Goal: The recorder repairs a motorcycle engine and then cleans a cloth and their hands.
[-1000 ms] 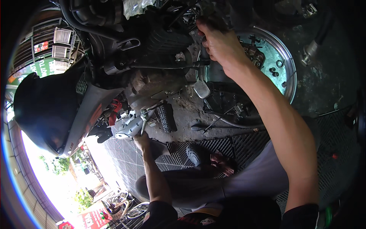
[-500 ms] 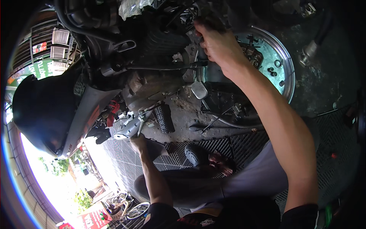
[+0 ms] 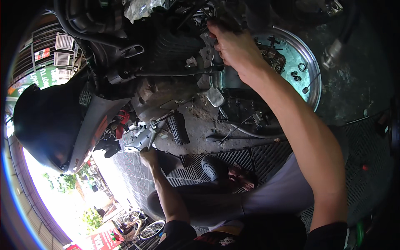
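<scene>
L hand [image 3: 148, 158] at silver part [image 3: 143, 139], R hand [image 3: 235, 43] by engine [image 3: 166, 48]; can't tell either grip. Red sign [image 3: 104, 240] w/ white lettering. Pan rim [image 3: 320, 83] nr R forearm [image 3: 300, 112].

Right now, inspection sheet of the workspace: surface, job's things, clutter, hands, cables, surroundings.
Surface: gritty grey floor, dark patterned mats.
Job's things: motorbike, silver part.
Clutter: round metal-rimmed tray holding a dark metal part and loose small rings.
Hands: left hand at the silver part; right hand by shadowed motorbike parts; grips unclear.
Cables: black tube on the motorbike; thin cables can't be made out.
Surroundings: bright opening, bicycle wheel, red sign.
</scene>
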Motion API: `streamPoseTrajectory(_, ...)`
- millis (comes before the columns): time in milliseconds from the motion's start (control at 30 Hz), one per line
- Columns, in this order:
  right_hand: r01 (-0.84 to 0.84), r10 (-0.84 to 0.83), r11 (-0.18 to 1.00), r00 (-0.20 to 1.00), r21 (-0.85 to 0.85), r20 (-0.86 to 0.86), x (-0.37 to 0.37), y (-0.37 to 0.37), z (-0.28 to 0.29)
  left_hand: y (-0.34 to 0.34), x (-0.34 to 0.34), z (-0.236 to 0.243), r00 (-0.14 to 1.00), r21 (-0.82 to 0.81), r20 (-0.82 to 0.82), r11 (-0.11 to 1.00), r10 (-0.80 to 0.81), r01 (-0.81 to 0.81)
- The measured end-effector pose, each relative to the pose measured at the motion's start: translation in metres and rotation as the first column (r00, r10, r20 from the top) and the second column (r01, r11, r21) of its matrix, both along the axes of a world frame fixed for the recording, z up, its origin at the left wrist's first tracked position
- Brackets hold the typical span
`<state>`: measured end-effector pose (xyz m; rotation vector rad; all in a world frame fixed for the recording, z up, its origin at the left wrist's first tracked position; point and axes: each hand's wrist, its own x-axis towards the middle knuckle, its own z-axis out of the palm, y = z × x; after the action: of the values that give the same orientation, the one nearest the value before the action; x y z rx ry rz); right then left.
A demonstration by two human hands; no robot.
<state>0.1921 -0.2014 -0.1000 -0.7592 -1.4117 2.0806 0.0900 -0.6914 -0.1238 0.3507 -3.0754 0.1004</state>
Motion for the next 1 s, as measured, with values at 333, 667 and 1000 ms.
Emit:
streamPoseTrajectory(333, -0.014, 0.017, 0.998, 0.998, 0.056, -0.061, 0.002, 0.001, 0.003, -0.007, -0.003, -0.045, 0.948, 0.107, -0.234, 0.963, -0.218, 0.248)
streamPoseTrajectory(667, -0.006, 0.001, 0.986, 1.000, -0.169, -0.027, -0.002, -0.007, 0.011, -0.024, -0.010, -0.047, 0.978, 0.068, -0.148, 0.986, -0.144, 0.155)
streamPoseTrajectory(1000, 0.058, -0.057, 0.998, 0.998, 0.033, -0.035, -0.006, -0.005, 0.002, -0.027, -0.008, -0.039, 0.940, 0.248, -0.261, 0.926, -0.218, 0.284)
